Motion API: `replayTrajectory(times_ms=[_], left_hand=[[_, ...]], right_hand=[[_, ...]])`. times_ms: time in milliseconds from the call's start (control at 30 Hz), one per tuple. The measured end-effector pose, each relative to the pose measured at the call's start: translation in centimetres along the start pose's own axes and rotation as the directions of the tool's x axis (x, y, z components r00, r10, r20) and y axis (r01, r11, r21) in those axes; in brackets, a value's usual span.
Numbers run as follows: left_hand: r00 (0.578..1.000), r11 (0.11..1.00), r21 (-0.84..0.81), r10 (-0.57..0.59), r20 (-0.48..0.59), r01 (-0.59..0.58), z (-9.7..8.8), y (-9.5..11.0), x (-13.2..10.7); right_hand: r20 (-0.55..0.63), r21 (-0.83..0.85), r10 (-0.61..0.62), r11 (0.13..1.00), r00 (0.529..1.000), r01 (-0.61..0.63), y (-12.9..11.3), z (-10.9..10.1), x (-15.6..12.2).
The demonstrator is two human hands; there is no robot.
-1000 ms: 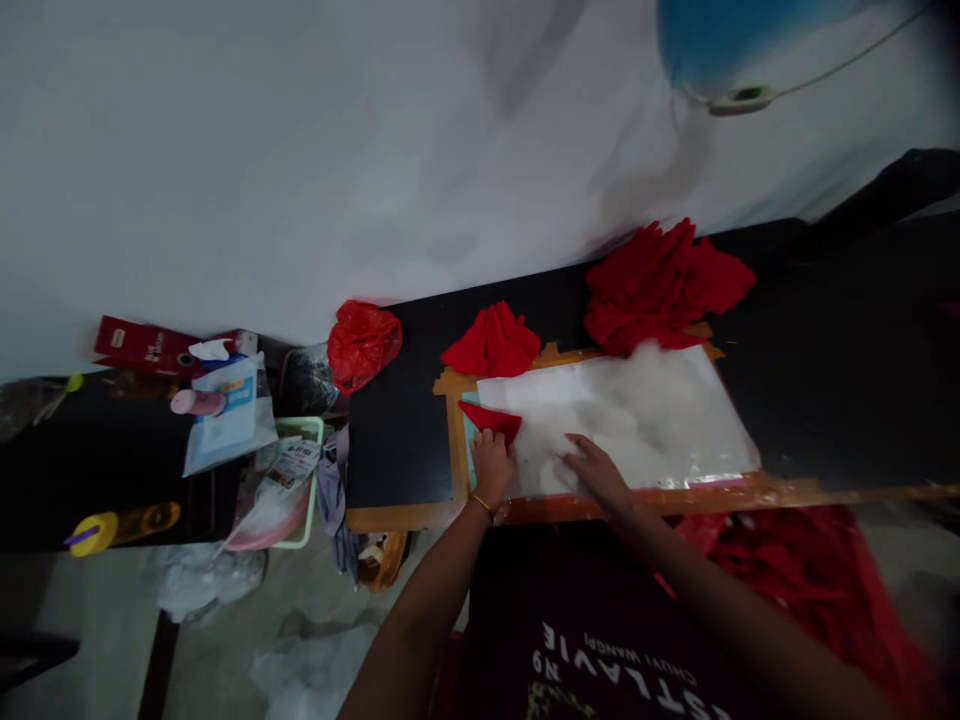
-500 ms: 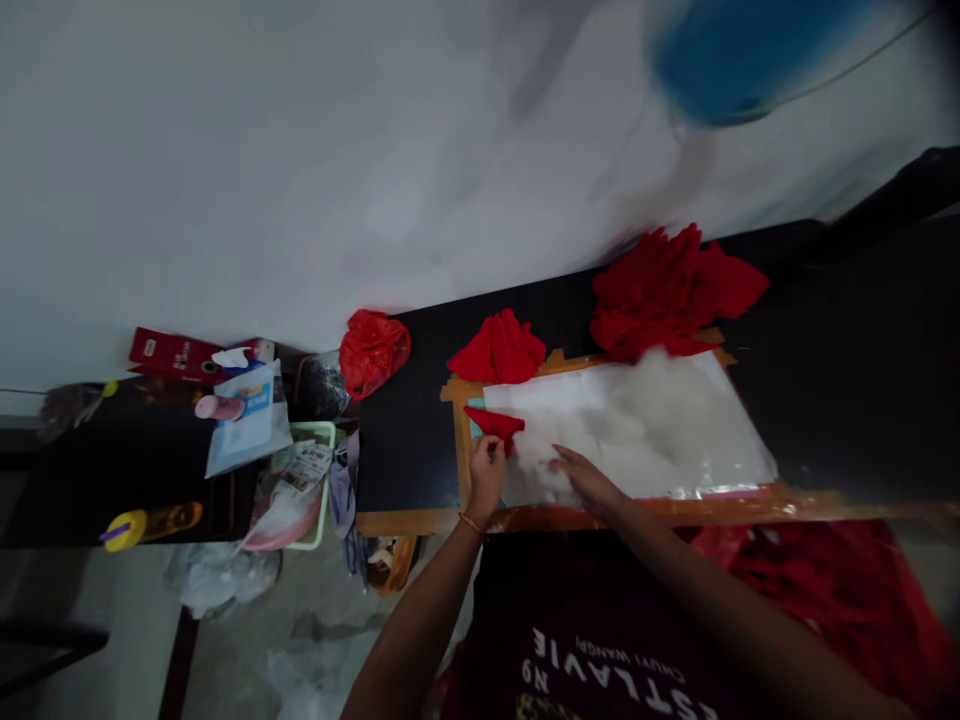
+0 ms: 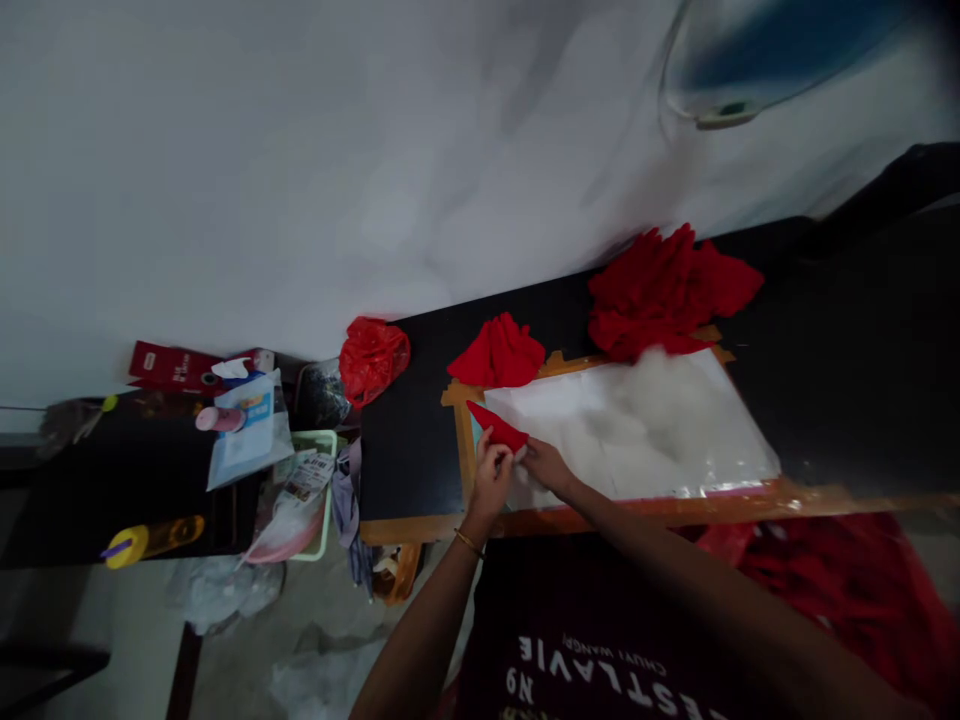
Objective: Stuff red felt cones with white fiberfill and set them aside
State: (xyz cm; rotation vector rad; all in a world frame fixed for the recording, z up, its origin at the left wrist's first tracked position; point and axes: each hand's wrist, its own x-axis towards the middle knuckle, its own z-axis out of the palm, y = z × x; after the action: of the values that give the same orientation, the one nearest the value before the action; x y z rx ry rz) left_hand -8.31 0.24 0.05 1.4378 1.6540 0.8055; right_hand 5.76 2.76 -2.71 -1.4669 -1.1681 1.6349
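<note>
A small pointed red fabric piece (image 3: 495, 425), cone-like in shape, is held over the near left part of the white sheet. My left hand (image 3: 491, 478) pinches its lower edge, with the tip pointing away to the left. Close against the other end of the fabric is my right hand (image 3: 547, 466), fingers pressed together on a small tuft of white stuffing that shows only slightly between the hands. To the right, a fluffy heap of white stuffing (image 3: 664, 410) lies on the white sheet (image 3: 547, 395).
Behind the sheet stand a small red fabric pile (image 3: 499, 350) and a larger red pile (image 3: 667, 290). A red plastic bag (image 3: 373, 360) lies at the table's left end. Further left are a green basket (image 3: 328, 500) and a yellow-lidded bottle (image 3: 154, 540). Red material (image 3: 832, 590) sits below the table's front edge.
My right hand has moved left from the loose white stuffing to the red fabric's end. The tuft there has mostly gone from sight. My left hand still holds the fabric, now turned slightly.
</note>
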Motion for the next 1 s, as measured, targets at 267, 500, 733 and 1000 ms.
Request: replayTrajectory(times_ms=[267, 500, 733, 1000], left_hand=[[0.991, 0.995, -0.03, 0.102, 0.09, -0.1, -2.0, 3.7, -1.3], [0.899, 0.813, -0.575, -0.315, -0.304, 0.091, -4.2, 6.9, -0.1], [0.925, 0.652, -0.717, -0.378, -0.025, 0.247, -5.7, 10.4, 2.1], [0.957, 0.566, -0.823, -0.262, -0.128, 0.045, -3.8, 13.7, 1.8]], right_hand=[[0.008, 0.508, 0.029, 0.861, 1.0, -0.029, -2.7, 0.7, -1.4], [0.099, 0.538, -0.093, 0.843, 0.991, 0.025, -6.2, 0.4, -2.1], [0.094, 0.179, -0.457, 0.882, 0.884, 0.437, -10.6, 0.6, -3.4], [-0.126, 0.157, -0.452, 0.87, 0.883, 0.467, -12.6, 0.2, -3.3]])
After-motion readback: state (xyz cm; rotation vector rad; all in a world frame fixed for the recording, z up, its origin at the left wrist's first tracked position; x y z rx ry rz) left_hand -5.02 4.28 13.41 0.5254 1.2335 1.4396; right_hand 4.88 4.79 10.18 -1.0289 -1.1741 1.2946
